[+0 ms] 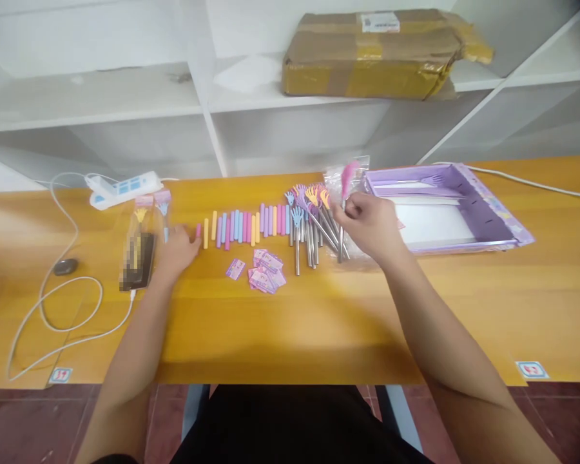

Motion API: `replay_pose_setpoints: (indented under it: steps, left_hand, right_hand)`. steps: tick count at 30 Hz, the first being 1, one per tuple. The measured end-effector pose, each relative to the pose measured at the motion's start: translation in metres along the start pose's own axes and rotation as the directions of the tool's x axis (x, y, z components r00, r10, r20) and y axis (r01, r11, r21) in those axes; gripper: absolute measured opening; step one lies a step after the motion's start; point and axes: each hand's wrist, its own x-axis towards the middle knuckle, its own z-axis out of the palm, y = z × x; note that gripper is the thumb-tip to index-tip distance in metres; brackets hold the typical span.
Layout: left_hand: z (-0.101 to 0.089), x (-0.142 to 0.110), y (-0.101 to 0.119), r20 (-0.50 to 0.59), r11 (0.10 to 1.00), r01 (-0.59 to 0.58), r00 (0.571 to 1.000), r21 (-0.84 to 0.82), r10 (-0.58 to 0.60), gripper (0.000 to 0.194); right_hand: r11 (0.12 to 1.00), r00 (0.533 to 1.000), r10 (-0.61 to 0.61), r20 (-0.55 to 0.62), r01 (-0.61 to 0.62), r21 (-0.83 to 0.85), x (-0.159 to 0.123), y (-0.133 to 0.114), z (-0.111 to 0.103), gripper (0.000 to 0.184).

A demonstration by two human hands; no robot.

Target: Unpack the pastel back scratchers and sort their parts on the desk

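My right hand [367, 222] is closed on a back scratcher with a blurred pink head [349, 177] and a metal rod, held upright. Beside it lies a pile of telescopic back scratchers [311, 222] with small hand-shaped heads in blue, purple, yellow and orange. At the left end of a row of coloured handle sleeves [244, 225], my left hand [178, 248] pinches a pink handle sleeve [198, 231]. Small printed cards [268, 272] lie in front of the row, one of them apart. Two bagged back scratchers [163, 209] rest beyond my left hand.
A purple display box [493, 232] stands at the right, with clear plastic bags [332, 180] by its left side. At the left are a power strip [124, 189], a black device [145, 261], a white cable and a dark mouse-like object [66, 267]. A taped carton [367, 58] sits on the shelf.
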Motion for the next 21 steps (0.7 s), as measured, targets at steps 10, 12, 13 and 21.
replay_pose_setpoints:
  steps: [10,12,13,21]
  left_hand:
    - [-0.008,-0.016,-0.019,-0.187,0.995,-0.061,0.981,-0.077,0.045,0.038]
    - [-0.018,-0.009,-0.040,-0.293,0.999,-0.028,0.955,0.024,0.034,0.036]
    - [-0.022,-0.005,-0.050,-0.320,0.996,-0.001,0.947,0.090,0.030,0.036]
    - [-0.037,0.018,-0.060,-0.190,0.958,0.136,0.978,0.251,-0.089,0.056]
  right_hand:
    - [0.911,0.961,0.054,0.271,0.064,-0.408,0.017,0.024,0.069,0.028]
    - [0.932,0.975,0.021,0.223,0.062,-0.358,0.005,0.028,0.059,0.027]
    - [0.944,0.980,-0.002,0.197,0.067,-0.323,-0.002,0.030,0.054,0.027]
    - [0.993,0.989,-0.106,0.108,0.110,-0.040,-0.057,0.024,0.019,0.034]
